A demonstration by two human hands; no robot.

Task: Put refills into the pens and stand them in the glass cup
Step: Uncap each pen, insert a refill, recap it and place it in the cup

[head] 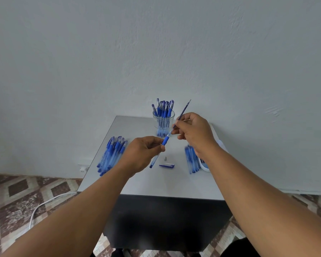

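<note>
- The left hand (pixel 144 153) pinches one pen barrel (pixel 158 152) near its blue grip, fingers curled around it, above the counter (pixel 141 184).
- The right hand (pixel 192 131) pinches one refill (pixel 183 110), whose lower end meets the barrel's open mouth.
- To do this well, I think the refill should stay in line with the barrel and slide in gently, without bending.
- Below the hands lie one metal tip (pixel 165 158) and one cap (pixel 166 166).
- Behind the hands, one glass cup (pixel 163 125) holds around eight pens; an exact count is difficult.
- A pile of pens (pixel 111 154) lies left of the left hand, too overlapped to count.
</note>
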